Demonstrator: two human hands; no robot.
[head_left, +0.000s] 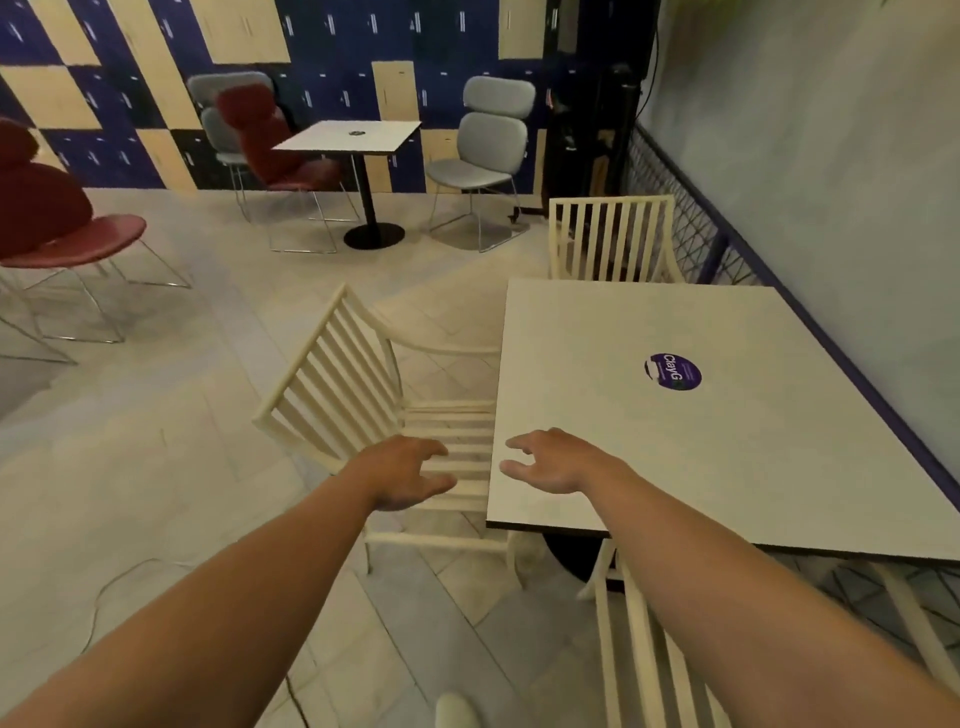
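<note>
A square white table (727, 467) with a round purple sticker (672, 371) stands at the right. A cream slatted chair (343, 384) is tucked against the table's left side, its seat partly under the top. My left hand (405, 470) hovers over the chair's seat slats, fingers relaxed and empty. My right hand (550, 462) hovers over the table's near left corner, fingers spread and holding nothing. The two hands face each other, a short gap apart.
A second cream chair (613, 239) stands at the table's far side, a third (639, 649) at its near edge. Farther back are a small white table (348, 136), grey chairs (488, 140) and red chairs (57, 228). A wire fence (691, 228) lines the right wall.
</note>
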